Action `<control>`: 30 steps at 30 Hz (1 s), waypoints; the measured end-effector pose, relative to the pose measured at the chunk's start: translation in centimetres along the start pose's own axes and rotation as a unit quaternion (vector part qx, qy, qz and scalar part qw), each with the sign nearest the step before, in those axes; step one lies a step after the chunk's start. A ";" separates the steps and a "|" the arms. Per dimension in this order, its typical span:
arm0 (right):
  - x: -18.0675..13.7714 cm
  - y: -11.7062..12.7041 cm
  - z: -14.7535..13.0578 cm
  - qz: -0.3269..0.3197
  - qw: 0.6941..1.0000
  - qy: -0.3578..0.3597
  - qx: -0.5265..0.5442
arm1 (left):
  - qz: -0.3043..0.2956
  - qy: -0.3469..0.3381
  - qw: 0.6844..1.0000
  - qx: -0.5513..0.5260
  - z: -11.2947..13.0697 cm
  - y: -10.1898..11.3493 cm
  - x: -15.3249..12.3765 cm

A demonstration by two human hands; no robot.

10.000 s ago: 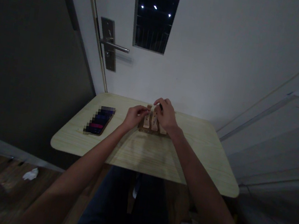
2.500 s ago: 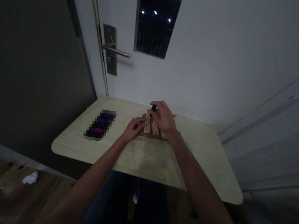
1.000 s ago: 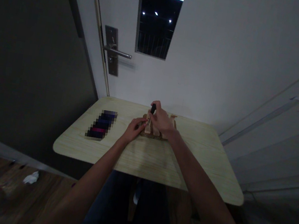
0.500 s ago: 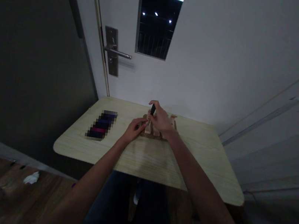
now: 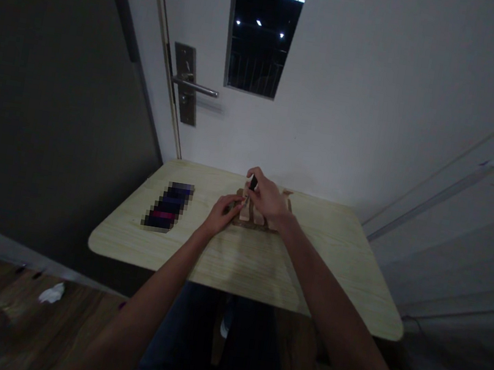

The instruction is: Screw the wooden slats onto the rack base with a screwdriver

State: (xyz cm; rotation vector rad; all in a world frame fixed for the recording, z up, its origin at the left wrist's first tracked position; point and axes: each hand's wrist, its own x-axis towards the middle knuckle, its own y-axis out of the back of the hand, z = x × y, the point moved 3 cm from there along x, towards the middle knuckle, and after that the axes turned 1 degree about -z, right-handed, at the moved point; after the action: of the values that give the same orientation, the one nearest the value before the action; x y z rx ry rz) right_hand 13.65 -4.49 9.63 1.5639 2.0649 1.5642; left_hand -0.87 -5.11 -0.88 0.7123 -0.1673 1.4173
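Observation:
A wooden board [image 5: 255,228] carrying several pale wooden pieces [image 5: 245,212] lies at the back middle of the table. My right hand [image 5: 269,199] is closed around the black handle of a screwdriver [image 5: 253,183], whose thin shaft points down at the leftmost pale piece. At the board's left side, my left hand [image 5: 223,211] has its thumb and forefinger closed on that piece, close to the tool's tip. The tip itself and any small part under it are too small to make out. My right hand hides part of the board.
A pixelated dark flat object [image 5: 168,206] lies on the left of the pale wooden table [image 5: 307,280]. Right behind the table stands a white door [image 5: 356,102] with a metal handle [image 5: 196,87]. A crumpled white tissue [image 5: 52,292] lies on the floor at left.
The screwdriver's handle leans slightly differently, and the fingers of my right hand have shifted a little around it. My left hand stays in nearly the same place.

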 end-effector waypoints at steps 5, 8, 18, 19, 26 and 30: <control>0.2 0.1 0.0 0.012 1.000 -0.009 -0.007 | -0.003 0.007 1.000 0.002 -0.2 0.0 0.0; 0.1 0.2 -0.1 0.015 1.000 -0.009 -0.004 | -0.001 0.007 1.000 0.001 -0.4 0.0 0.0; 0.0 0.9 -0.3 0.032 0.999 -0.026 -0.018 | 0.003 0.004 1.000 0.005 -0.4 -0.1 0.0; 0.0 0.9 -0.3 0.034 0.999 -0.026 -0.021 | 0.003 0.004 1.000 0.005 -0.4 -0.1 0.0; 0.0 0.9 -0.1 0.058 0.998 -0.002 -0.032 | 0.005 0.001 1.000 0.008 -0.3 -0.1 0.0; 0.1 1.1 -0.6 0.036 0.999 0.008 -0.026 | 0.006 -0.004 1.000 0.013 -0.3 -0.1 0.0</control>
State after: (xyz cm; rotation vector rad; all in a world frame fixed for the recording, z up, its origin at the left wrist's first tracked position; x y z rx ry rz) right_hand 13.99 -4.85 10.82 1.6307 1.9791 1.6462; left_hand -0.86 -4.96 -1.12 0.7397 -0.1585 1.4301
